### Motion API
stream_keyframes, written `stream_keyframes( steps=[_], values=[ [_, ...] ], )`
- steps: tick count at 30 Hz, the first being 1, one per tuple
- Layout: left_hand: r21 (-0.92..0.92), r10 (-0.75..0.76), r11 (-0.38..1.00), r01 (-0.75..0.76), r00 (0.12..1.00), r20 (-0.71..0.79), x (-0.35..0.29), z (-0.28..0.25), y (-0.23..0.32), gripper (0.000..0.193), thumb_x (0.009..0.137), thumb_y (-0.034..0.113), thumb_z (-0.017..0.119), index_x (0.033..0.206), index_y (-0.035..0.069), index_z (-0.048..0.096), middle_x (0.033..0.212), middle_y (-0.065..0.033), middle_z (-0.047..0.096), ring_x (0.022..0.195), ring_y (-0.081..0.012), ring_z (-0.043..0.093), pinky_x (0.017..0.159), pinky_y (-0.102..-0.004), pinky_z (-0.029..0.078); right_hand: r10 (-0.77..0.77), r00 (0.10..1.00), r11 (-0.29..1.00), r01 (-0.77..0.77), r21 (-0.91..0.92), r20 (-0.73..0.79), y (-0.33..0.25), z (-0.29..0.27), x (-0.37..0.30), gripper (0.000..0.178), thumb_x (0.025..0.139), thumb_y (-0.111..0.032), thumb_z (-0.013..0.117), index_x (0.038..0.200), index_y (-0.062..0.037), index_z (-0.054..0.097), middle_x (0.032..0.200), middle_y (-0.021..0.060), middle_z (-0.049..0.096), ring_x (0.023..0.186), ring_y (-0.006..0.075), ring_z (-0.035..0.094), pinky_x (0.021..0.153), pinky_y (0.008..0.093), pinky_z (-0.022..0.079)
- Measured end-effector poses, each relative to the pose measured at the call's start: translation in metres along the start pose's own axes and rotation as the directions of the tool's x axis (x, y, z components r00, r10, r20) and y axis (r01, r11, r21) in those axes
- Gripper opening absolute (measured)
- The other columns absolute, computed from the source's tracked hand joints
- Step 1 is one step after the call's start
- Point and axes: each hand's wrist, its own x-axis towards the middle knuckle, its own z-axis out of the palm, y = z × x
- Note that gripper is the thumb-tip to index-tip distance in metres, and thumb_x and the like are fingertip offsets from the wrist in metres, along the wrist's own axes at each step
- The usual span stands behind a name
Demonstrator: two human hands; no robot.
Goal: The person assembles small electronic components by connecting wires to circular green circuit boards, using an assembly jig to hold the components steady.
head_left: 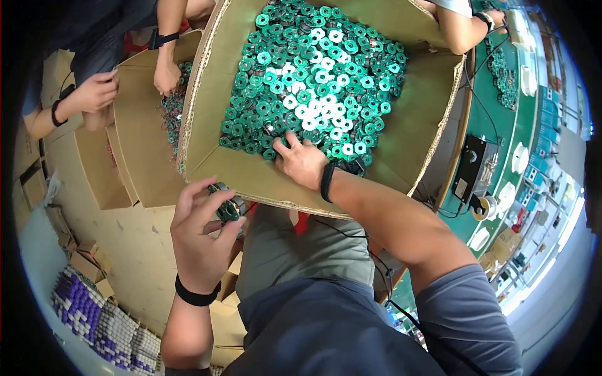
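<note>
My left hand [204, 235] is closed around small green and dark ring-shaped parts [231, 208], pinched between thumb and fingers just outside the near left edge of a large cardboard box [251, 182]. Inside that box lies a deep pile of green ring-shaped parts [320, 75], each with a hole in its middle. My right hand [302, 164] reaches over the box's near wall. Its fingers are bent and apart, touching the near side of the pile, and I see nothing held in them. Each of my wrists wears a black band.
Beyond the left wall, another person's hands [166, 76] are at a second cardboard box [141, 125] of small parts. A third person's arm [461, 28] rests at the far right corner. Along the right runs a green workbench [486, 125] with a black device [471, 168] and spools.
</note>
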Motion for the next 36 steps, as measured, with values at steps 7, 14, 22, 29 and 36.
stream_keyframes(
  steps=[7,14,22,29,36],
  values=[
    [0.155,0.064,0.985,-0.072,0.996,0.056,0.021,0.010,-0.003,0.040,0.077,-0.011,0.074,0.116,-0.001,0.071,0.135,-0.0132,0.057,0.113,-0.0220,0.066,0.077,-0.0290,0.066,0.014,0.998,0.997,-0.019,-0.081,-0.057,0.004,-0.002,-0.006,0.023,0.092,-0.024,0.062,0.106,-0.0170,0.078,0.144,0.0132,0.050,0.136,0.0439,0.046,0.072,0.0471,0.061],
    [0.458,0.281,0.845,-0.277,0.958,0.062,0.088,0.030,-0.023,0.041,0.072,0.002,0.083,0.112,0.004,0.075,0.121,-0.0174,0.064,0.107,-0.0340,0.067,0.091,-0.0407,0.055,0.268,0.926,0.952,-0.214,0.217,-0.264,0.015,-0.094,-0.040,0.052,0.084,-0.012,0.065,0.136,-0.0170,0.063,0.149,0.0155,0.049,0.141,0.0426,0.046,0.099,0.0480,0.055],
    [0.652,-0.010,0.751,0.105,0.989,-0.147,0.168,0.086,-0.079,0.045,0.068,0.009,0.088,0.112,0.010,0.079,0.114,-0.0208,0.069,0.108,-0.0371,0.066,0.101,-0.0426,0.053,0.540,0.788,0.795,-0.361,0.487,-0.296,0.017,-0.141,-0.132,0.066,0.073,-0.003,0.076,0.136,-0.0117,0.061,0.143,0.0174,0.050,0.137,0.0430,0.047,0.110,0.0487,0.049],
    [0.630,-0.267,0.632,0.451,0.890,-0.368,0.189,0.118,-0.110,0.044,0.074,0.014,0.083,0.117,0.015,0.079,0.119,-0.0209,0.069,0.118,-0.0353,0.063,0.106,-0.0419,0.050,0.639,0.729,0.675,-0.379,0.633,-0.246,0.010,-0.127,-0.160,0.061,0.077,-0.004,0.073,0.136,-0.0089,0.061,0.140,0.0189,0.052,0.136,0.0430,0.047,0.111,0.0498,0.047],
    [0.701,-0.320,0.543,0.462,0.886,-0.336,0.200,0.125,-0.120,0.045,0.077,0.019,0.081,0.122,0.015,0.076,0.124,-0.0175,0.070,0.125,-0.0323,0.058,0.110,-0.0396,0.047,0.631,0.721,0.666,-0.314,0.677,-0.287,0.015,-0.125,-0.167,0.057,0.079,-0.005,0.074,0.135,-0.0087,0.061,0.138,0.0172,0.054,0.134,0.0396,0.050,0.111,0.0480,0.047]
  ],
)
